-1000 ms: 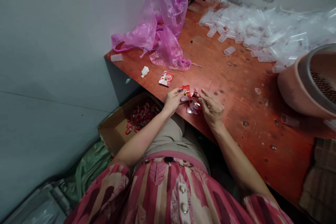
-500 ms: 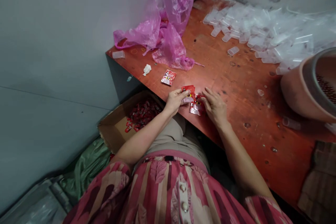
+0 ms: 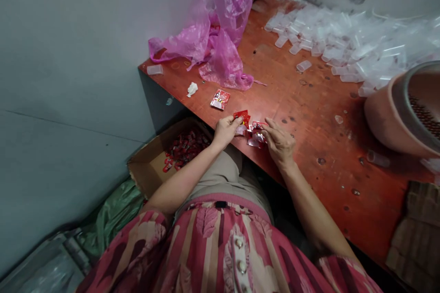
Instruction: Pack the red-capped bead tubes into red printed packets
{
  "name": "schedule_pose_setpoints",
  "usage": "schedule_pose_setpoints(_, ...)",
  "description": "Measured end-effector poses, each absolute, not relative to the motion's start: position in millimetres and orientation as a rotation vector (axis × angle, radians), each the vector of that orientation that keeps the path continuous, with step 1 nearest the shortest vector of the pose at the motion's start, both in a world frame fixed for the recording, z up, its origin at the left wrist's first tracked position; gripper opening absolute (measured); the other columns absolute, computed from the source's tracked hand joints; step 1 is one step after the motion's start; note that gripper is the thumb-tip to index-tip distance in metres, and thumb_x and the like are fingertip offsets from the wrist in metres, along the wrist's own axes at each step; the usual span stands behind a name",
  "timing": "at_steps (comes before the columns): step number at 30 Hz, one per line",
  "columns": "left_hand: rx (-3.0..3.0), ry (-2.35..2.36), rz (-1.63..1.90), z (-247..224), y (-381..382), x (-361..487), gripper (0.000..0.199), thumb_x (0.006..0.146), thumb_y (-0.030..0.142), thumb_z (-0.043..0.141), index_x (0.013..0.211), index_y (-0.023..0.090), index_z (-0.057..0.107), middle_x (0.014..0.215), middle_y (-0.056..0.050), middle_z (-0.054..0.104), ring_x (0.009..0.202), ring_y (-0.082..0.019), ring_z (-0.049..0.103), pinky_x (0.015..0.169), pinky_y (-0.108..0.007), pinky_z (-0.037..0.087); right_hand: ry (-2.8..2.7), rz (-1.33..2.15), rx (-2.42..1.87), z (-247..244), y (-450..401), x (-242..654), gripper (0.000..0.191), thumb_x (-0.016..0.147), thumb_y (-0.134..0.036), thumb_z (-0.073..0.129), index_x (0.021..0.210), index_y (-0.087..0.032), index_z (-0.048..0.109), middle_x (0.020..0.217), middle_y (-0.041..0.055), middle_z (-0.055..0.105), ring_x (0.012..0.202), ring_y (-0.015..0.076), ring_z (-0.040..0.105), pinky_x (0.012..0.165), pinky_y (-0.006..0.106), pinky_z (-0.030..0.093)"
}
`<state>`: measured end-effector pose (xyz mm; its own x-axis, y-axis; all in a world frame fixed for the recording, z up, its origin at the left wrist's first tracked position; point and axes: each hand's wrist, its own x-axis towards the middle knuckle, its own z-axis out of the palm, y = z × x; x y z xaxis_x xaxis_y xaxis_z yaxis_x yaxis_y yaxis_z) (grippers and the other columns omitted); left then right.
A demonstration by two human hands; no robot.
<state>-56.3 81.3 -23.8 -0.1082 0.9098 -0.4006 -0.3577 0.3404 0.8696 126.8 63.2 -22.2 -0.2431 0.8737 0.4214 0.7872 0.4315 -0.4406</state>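
My left hand [image 3: 225, 132] is closed, its thumb and fingers pinching a few small red printed packets [image 3: 242, 117] just over the table's near edge. Close beside them, my right hand [image 3: 280, 143] grips the right side of another red packet [image 3: 256, 135] with a shiny clear lower part. Its fingertips cover that packet's right edge. One more such packet, a red and silvery printed sachet [image 3: 220, 99], lies flat on the red table [image 3: 275, 91], beyond my left hand.
A cardboard box [image 3: 144, 171] of small red pieces sits below the table edge at left. A pink plastic bag [image 3: 227, 62] lies at the back. Clear plastic cups [image 3: 347, 41] are heaped at the right, behind a pink bucket [image 3: 385, 114]. A crumpled white scrap [image 3: 192, 89] lies near the left edge.
My left hand has drawn slightly left with its packets, opening a small gap to the packet at my right hand. The right hand's fingers have shifted a little over that packet.
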Motion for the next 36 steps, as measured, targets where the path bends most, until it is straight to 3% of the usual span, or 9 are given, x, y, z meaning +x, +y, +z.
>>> schedule_pose_setpoints(7,0.476,0.935,1.049,-12,75,-47,0.041,0.070,0.052,0.065,0.079,0.012,0.063,0.063,-0.003,0.064,0.054,-0.013,0.061,0.057,-0.029,0.053,-2.227,0.210,-1.342,-8,78,102,0.029,0.091,-0.036,0.046,0.111,-0.026,0.065,0.124,0.0036,0.061,0.121,0.0226,0.053,0.104,0.043,0.040)
schedule_pose_setpoints(12,0.507,1.000,1.106,-13,76,-51,0.036,0.056,0.035,0.079,0.076,0.011,0.062,0.063,-0.002,0.064,0.053,-0.011,0.059,0.055,-0.024,0.051,-2.166,0.216,-1.371,-15,78,115,0.039,0.092,-0.037,0.042,0.125,-0.020,0.055,0.132,0.0086,0.055,0.121,0.0214,0.052,0.102,0.041,0.042)
schedule_pose_setpoints(18,0.465,1.101,1.159,-9,75,-53,0.032,0.058,0.035,0.077,0.070,0.011,0.059,0.056,0.001,0.059,0.047,-0.008,0.054,0.048,-0.021,0.048,-2.349,0.041,-1.539,-28,69,133,0.032,0.090,-0.034,0.048,0.114,-0.018,0.063,0.123,0.0092,0.061,0.121,0.0303,0.051,0.099,0.052,0.040)
schedule_pose_setpoints(24,0.571,1.168,1.181,-16,74,-55,0.035,0.058,0.040,0.075,0.071,0.011,0.061,0.057,0.002,0.058,0.048,-0.008,0.054,0.047,-0.021,0.048,-2.223,-0.034,-1.483,-40,61,131,0.026,0.090,-0.031,0.049,0.103,-0.020,0.068,0.116,0.0068,0.066,0.113,0.0244,0.059,0.100,0.045,0.042)
schedule_pose_setpoints(29,0.644,1.128,1.120,-20,72,-53,0.043,0.059,0.050,0.073,0.076,0.012,0.063,0.061,0.001,0.059,0.052,-0.010,0.057,0.053,-0.024,0.052,-2.075,0.081,-1.352,-24,60,122,0.027,0.091,-0.032,0.047,0.106,-0.022,0.066,0.119,0.0055,0.064,0.114,0.0187,0.058,0.099,0.039,0.045)
schedule_pose_setpoints(33,0.575,1.010,1.072,-16,69,-47,0.054,0.062,0.064,0.064,0.077,0.012,0.062,0.059,-0.001,0.059,0.052,-0.010,0.057,0.054,-0.025,0.051,-2.171,0.077,-1.320,-16,66,103,0.028,0.091,-0.032,0.047,0.108,-0.021,0.066,0.120,0.0056,0.064,0.118,0.0204,0.056,0.101,0.039,0.043)
schedule_pose_setpoints(36,0.560,0.972,1.085,-14,70,-45,0.050,0.054,0.054,0.076,0.074,0.011,0.062,0.058,0.000,0.059,0.051,-0.009,0.056,0.054,-0.023,0.050,-2.238,0.096,-1.347,-18,70,100,0.033,0.092,-0.034,0.045,0.116,-0.020,0.062,0.126,0.0074,0.059,0.122,0.0224,0.052,0.103,0.042,0.041)
